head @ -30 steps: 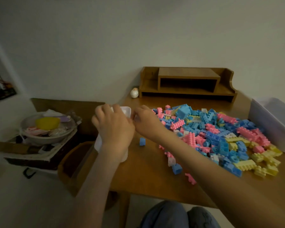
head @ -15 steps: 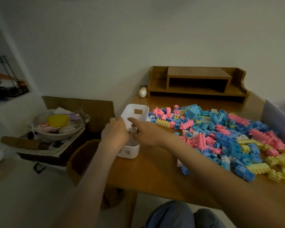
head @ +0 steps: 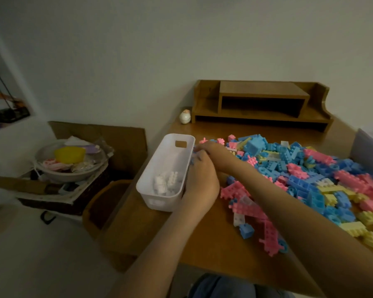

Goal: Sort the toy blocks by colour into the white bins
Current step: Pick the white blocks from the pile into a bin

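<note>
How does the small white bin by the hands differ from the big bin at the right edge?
The small white bin sits wholly in view at the table's left edge; the big bin is cut off by the frame. The small bin holds a few white blocks; the big bin's inside is hidden. Both stand beside the block pile.

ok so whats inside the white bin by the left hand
A few white blocks lie at the near end of the white bin; the far end is bare. The near wall hides the bottom edge there.

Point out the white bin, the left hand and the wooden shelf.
white bin (head: 182, 137): head view, far rim.
left hand (head: 200, 181): head view, back of hand.
wooden shelf (head: 263, 89): head view, top board.
</note>
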### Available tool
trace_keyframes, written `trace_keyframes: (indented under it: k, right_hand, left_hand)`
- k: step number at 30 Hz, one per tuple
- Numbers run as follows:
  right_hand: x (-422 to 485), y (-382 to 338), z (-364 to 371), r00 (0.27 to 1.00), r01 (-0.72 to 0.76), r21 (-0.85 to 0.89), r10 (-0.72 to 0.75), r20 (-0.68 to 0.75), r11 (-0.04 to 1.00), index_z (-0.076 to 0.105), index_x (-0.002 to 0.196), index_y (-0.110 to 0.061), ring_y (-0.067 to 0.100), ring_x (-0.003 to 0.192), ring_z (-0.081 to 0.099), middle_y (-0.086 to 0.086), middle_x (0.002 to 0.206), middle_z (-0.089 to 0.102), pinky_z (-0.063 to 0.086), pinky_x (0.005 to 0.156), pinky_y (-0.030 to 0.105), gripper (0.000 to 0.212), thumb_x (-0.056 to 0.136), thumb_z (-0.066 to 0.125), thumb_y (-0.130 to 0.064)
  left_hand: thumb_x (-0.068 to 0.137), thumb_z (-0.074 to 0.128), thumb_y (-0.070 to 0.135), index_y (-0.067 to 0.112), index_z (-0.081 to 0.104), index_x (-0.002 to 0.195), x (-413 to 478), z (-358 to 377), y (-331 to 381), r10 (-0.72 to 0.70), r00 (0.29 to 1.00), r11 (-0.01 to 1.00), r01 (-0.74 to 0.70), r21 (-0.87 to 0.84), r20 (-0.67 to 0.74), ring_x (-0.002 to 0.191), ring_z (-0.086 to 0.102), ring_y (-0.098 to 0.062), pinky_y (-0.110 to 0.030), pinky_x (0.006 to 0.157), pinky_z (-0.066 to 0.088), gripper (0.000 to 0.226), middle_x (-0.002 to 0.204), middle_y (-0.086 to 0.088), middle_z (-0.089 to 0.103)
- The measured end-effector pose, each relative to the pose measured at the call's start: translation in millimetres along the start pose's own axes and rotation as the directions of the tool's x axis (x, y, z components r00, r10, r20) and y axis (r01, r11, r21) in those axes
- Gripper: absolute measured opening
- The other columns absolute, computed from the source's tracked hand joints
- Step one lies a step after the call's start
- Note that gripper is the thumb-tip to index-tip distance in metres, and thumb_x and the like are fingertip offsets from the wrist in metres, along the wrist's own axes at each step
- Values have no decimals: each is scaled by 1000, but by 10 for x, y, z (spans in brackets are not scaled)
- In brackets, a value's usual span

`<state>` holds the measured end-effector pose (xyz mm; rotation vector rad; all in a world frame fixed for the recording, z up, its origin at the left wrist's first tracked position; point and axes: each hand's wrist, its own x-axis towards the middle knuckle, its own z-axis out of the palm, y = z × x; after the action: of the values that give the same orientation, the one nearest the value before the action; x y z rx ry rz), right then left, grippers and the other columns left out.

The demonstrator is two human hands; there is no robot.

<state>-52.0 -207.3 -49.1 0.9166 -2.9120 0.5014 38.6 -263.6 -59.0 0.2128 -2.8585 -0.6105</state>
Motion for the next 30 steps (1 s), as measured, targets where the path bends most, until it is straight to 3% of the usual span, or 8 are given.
trace_keyframes:
  k: [3, 9, 14, 18, 23, 26, 30]
  right_hand:
    - [185, 114, 28, 999, -43, 30, 43, 5, 999, 51, 133, -17, 23, 124, 47, 8, 137, 50, 38, 99, 29, 44, 92, 47, -2]
    - [313, 190, 111, 993, 73, -105, -62, 105, 992, 56, 124, -13, 27, 116, 48, 10, 127, 52, 38, 99, 37, 31, 94, 46, -16]
    - [274, 246, -32, 988, 66, -110, -49, 146, 992, 53, 128, -12, 24, 121, 45, 10, 131, 47, 33, 96, 25, 35, 93, 48, -10]
    - [166, 378, -170, 967, 17, -172, 27, 253, 985, 54, 127, -15, 22, 113, 51, 7, 128, 52, 38, 84, 26, 35, 92, 53, -15]
    - [1, 432, -258, 949, -16, -203, 79, 305, 979, 55, 126, -13, 20, 107, 53, 7, 123, 53, 44, 87, 27, 34, 92, 54, -15]
    - [-98, 462, -268, 951, -36, -193, 93, 296, 981, 54, 127, -12, 20, 105, 54, 8, 123, 52, 47, 87, 28, 34, 93, 53, -17]
    - [-223, 496, -296, 964, -53, -143, 88, 250, 988, 57, 124, -15, 15, 100, 48, 3, 115, 48, 39, 82, 23, 32, 92, 53, -21]
  left_hand:
    - [97, 44, 10, 1, 20, 144, 187, 166, -26, -142, 990, 978, 144, 153, -26, 133, 35, -29, -36, 110, 28, 54, 146, -17, 33]
    - [95, 43, 8, 2, 2, 148, 543, 183, -98, -207, 975, 976, 200, 91, 82, 141, 17, -34, -40, 115, 18, 68, 152, -20, 14]
    - [99, 36, 15, 4, 16, 147, 652, 227, -124, -190, 975, 980, 180, 87, 115, 135, 27, -32, -38, 110, 25, 53, 148, -16, 24]
    - [97, 44, 21, 14, 37, 139, 616, 241, -126, -124, 986, 989, 113, 98, 112, 130, 31, -31, -40, 108, 29, 42, 143, -15, 32]
    - [95, 51, 20, 15, 56, 120, 586, 241, -116, -57, 997, 994, 52, 96, 51, 113, 51, -28, -38, 95, 45, 27, 123, -11, 55]
    - [94, 52, 17, 15, 59, 111, 538, 157, -81, -90, 994, 994, 86, 65, 66, 103, 57, -25, -34, 86, 48, 19, 113, -9, 60]
    - [95, 51, 18, 16, 57, 113, 452, 55, -42, -99, 993, 995, 99, -8, 60, 98, 59, -21, -31, 83, 50, 19, 110, -6, 61]
